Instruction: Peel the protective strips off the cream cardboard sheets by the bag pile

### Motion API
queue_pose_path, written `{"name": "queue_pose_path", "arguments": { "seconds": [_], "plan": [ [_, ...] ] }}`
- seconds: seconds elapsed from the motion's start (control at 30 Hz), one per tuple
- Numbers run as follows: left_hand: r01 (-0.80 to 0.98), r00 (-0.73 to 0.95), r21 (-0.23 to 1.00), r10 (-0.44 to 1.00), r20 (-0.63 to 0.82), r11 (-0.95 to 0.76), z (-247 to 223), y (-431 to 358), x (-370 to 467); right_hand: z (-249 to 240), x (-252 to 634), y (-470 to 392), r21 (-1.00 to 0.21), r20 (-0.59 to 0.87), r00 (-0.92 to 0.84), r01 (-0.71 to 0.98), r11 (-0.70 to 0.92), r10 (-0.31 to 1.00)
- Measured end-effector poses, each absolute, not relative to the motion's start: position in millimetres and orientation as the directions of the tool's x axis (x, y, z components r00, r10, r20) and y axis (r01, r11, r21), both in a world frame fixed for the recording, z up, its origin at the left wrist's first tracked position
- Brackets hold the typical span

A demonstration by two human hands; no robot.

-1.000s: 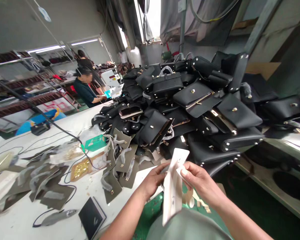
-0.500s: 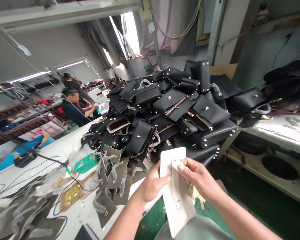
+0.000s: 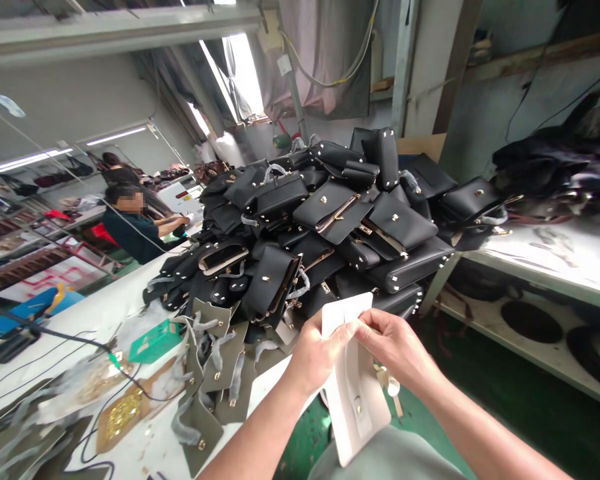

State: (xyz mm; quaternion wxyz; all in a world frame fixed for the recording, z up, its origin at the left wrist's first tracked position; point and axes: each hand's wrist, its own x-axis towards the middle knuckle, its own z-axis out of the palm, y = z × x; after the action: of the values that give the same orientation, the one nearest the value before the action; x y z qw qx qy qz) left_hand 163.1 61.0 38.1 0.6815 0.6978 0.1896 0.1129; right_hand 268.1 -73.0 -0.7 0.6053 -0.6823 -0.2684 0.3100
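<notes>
Both hands pinch one flat white leather panel [image 3: 355, 393] at its top edge: left hand [image 3: 316, 353] has slid up to meet right hand [image 3: 397, 350]. Panel hangs just before the heap of black leather handbags [image 3: 320, 227] (small gold stud visible), so handling continues.

The left hand [image 3: 316, 353] and right hand [image 3: 397, 350] are covering the upper middle of the flat white leather panel [image 3: 357, 407], and its lower corner is disappearing behind the grey-green cloth at the bottom edge. Under the heap of black leather handbags [image 3: 325, 227], the lower bags and the white worktable [image 3: 105, 313] beneath are lying hidden. The small gold fittings in the brown cardboard tray [image 3: 123, 417] are looking too small to identify, and the seated co-worker [image 3: 130, 227] is partly hidden behind the heap.
</notes>
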Motion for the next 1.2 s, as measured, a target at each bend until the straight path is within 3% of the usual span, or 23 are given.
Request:
{"name": "queue_pose_path", "arguments": {
  "seconds": [0.17,0.33,0.43,0.57,0.63,0.7,0.8,0.9,1.07,1.2],
  "plan": [
    [0.06,0.875,0.998,0.481,-0.054,0.004,31.8,62.8,167.2,14.2,251.4,-74.6,-0.954,0.01,0.665,0.231,-0.193,0.747],
    [0.047,0.854,0.999,0.518,-0.042,0.004,23.6,62.3,159.4,0.3,243.7,-71.6,-0.911,0.116,0.673,0.366,-0.192,0.731],
    [0.076,0.778,0.997,0.624,-0.066,0.01,9.0,65.8,159.5,-4.4,232.5,-70.4,-0.858,0.191,0.655,0.473,-0.199,0.731],
    [0.072,0.635,0.975,0.744,-0.207,0.21,-15.9,87.4,167.6,5.5,201.3,-73.5,-0.712,0.292,0.22,0.699,0.058,0.931],
    [0.067,0.646,0.956,0.718,-0.26,0.286,-23.8,98.9,167.7,6.0,193.0,-76.5,-0.791,0.214,0.168,0.608,0.07,0.962],
    [0.057,0.697,0.904,0.631,-0.34,0.424,-29.4,105.1,162.1,-3.0,195.6,-80.1,-0.918,0.066,0.371,0.387,-0.09,0.926],
    [0.039,0.783,0.774,0.462,-0.417,0.632,-40.4,102.8,145.2,-30.0,209.4,-86.5,-0.964,-0.14,0.572,0.108,-0.244,0.808],
    [0.073,0.795,0.709,0.388,-0.466,0.702,-55.9,94.6,126.2,-58.4,215.8,-93.1,-0.958,-0.224,0.619,0.0,-0.286,0.753],
    [0.133,0.823,0.63,0.269,-0.5,0.765,-66.4,93.6,111.8,-80.6,210.6,-96.4,-0.977,-0.213,0.659,-0.128,-0.172,0.722],
    [0.059,0.8,0.634,0.343,-0.492,0.771,-54.9,101.2,113.5,-74.0,207.3,-90.5,-0.954,-0.297,0.557,-0.196,-0.225,0.775]
  ]
}}
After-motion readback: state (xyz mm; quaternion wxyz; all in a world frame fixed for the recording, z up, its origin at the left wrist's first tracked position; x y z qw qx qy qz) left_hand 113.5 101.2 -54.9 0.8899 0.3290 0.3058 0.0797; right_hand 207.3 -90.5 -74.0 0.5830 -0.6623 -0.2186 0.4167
